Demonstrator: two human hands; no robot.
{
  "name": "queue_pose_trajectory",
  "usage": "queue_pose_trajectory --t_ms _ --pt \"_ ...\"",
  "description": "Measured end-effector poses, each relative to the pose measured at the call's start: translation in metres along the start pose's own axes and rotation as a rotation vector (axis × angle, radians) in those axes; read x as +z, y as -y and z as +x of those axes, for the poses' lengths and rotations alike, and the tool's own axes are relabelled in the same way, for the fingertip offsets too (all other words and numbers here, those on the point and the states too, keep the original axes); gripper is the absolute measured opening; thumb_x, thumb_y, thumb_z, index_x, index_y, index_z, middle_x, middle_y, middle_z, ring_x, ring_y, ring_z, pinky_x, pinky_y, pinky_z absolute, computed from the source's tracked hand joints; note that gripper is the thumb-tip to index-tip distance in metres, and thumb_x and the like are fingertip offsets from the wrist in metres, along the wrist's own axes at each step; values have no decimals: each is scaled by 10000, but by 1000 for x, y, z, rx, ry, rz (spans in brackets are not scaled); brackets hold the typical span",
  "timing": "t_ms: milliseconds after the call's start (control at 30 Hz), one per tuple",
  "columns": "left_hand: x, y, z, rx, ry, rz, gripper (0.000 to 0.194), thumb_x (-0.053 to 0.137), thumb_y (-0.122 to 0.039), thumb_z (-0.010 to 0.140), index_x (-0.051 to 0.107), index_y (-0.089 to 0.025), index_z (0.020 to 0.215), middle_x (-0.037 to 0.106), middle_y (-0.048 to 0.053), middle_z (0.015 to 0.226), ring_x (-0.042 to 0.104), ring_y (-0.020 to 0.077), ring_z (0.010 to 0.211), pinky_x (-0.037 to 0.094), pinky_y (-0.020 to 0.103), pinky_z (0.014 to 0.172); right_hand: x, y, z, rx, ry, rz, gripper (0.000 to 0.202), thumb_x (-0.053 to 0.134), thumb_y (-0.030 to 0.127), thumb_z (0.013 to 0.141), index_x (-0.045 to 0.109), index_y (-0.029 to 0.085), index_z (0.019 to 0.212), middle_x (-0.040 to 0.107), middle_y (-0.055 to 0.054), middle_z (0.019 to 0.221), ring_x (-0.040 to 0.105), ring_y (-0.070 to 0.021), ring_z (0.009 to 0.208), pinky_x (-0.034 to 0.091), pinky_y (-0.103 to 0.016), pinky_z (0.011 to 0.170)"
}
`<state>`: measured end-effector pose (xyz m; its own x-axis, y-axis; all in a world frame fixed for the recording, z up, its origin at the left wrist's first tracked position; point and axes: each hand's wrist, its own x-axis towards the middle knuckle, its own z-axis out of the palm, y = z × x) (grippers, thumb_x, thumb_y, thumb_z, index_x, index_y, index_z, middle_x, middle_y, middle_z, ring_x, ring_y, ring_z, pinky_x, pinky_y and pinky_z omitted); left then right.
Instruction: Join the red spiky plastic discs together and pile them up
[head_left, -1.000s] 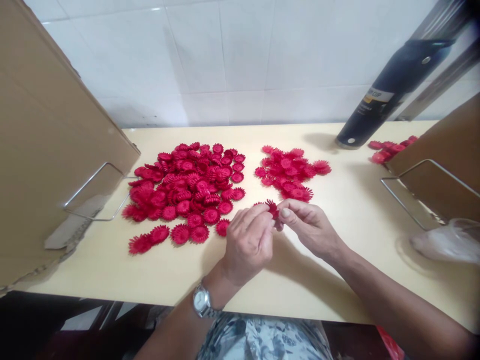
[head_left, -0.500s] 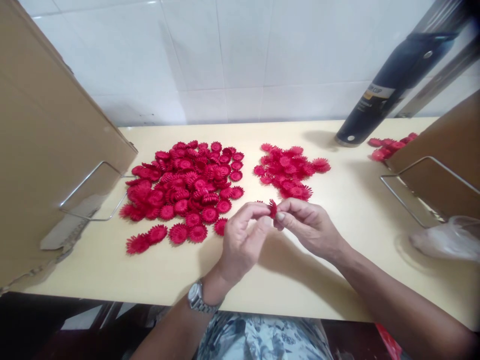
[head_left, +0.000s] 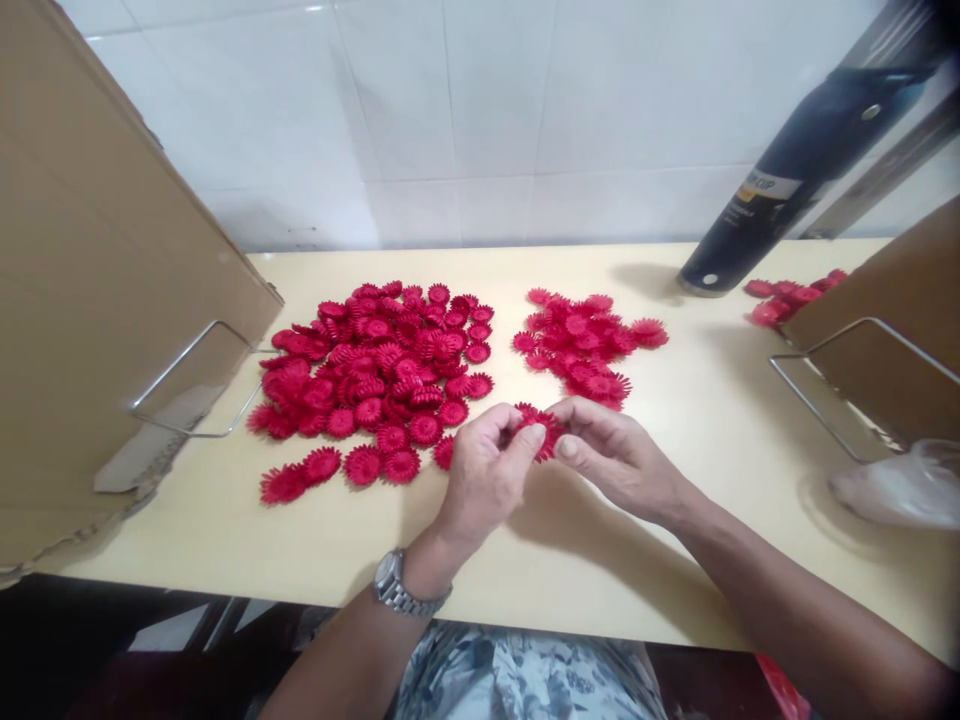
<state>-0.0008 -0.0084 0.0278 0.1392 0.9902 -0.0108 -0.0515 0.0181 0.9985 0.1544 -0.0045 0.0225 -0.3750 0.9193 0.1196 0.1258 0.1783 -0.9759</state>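
A red flower piece (head_left: 541, 432) with fringed petals is held up between my hands near the middle of the table. My left hand (head_left: 491, 470), wearing a watch, pinches it with the thumb across its face. The fingers of my right hand (head_left: 619, 455) close on its right edge, the thumb beside it. Behind and to the left lies a large heap of red flower pieces (head_left: 390, 350). A smaller, looser pile of red flower pieces (head_left: 589, 335) lies just beyond my hands.
Cardboard boxes (head_left: 97, 260) with wire loops stand at left and right. A dark bottle (head_left: 780, 190) stands at the back right of the pale table (head_left: 300, 550). More red pieces (head_left: 795, 295) and a plastic bag (head_left: 900, 490) are at the right.
The flower piece, seen edge-on before, now turns its face toward the camera, and my left thumb lies over it. The view has shifted slightly.
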Motion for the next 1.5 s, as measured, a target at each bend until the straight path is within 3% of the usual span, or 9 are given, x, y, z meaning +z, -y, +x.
queue_pose_trajectory --t_ms 267,367,467,633,867,1033,1233,1400,1500 --pt "-1 10 2 30 50 -25 359 545 -360 820 421 -166 545 353 -47 511 310 76 502 249 223 476 10 0 2 6 33 113 182 576 339 849 565 166 794 615 -15 723 579 -123 674 471 -267 626" --pt "-1 14 2 5 36 -105 373 549 -390 821 422 -168 548 356 -47 507 313 78 500 246 229 477 12 3 0 -85 -123 -145 146 610 313 821 552 179 831 603 -21 740 565 -138 673 471 -282 612" --pt "-1 15 2 18 33 -93 358 544 -385 829 452 -167 561 384 -42 510 340 81 506 260 233 486 11 7 -1 -330 -320 -478 100 628 226 802 536 193 822 575 -22 729 540 -144 682 460 -279 608" --pt "0 16 3 46 19 -14 369 532 -371 841 444 -162 550 397 -40 516 359 79 516 277 231 500 7 6 2 -585 -260 -737 16 571 174 844 574 189 839 579 -42 729 544 -142 669 455 -265 567" --pt "-3 13 3 17 83 60 372 474 -387 869 493 -152 581 477 -16 549 434 88 548 326 228 529 2 -1 4 -520 -189 -791 70 528 145 859 586 170 828 604 -45 705 549 -130 620 447 -252 545" --pt "-7 9 3 -26 195 -75 162 605 -293 780 581 -141 728 529 -14 632 479 88 591 367 218 566 -1 -1 3 -495 -225 -727 98 519 112 845 579 168 791 594 -31 665 533 -123 591 418 -235 516" --pt "-4 12 4 -22 143 -126 146 608 -226 754 557 -142 646 521 -27 571 480 76 556 380 206 560 2 3 2 -445 -232 -669 138 490 119 852 505 172 725 524 -11 625 482 -110 562 391 -226 517" --pt "-5 11 3 -39 129 -23 209 564 -222 776 505 -157 587 477 -44 499 415 63 476 331 198 483 2 2 4 -516 -231 -794 156 440 85 849 449 182 728 495 -12 622 444 -112 547 352 -222 488" --pt "-6 8 2 -94 127 9 209 569 -214 754 485 -162 569 454 -54 466 385 57 439 297 193 446 -12 -2 8 -537 -299 -917 167 417 86 848 447 183 716 490 -26 634 449 -129 568 358 -237 497"
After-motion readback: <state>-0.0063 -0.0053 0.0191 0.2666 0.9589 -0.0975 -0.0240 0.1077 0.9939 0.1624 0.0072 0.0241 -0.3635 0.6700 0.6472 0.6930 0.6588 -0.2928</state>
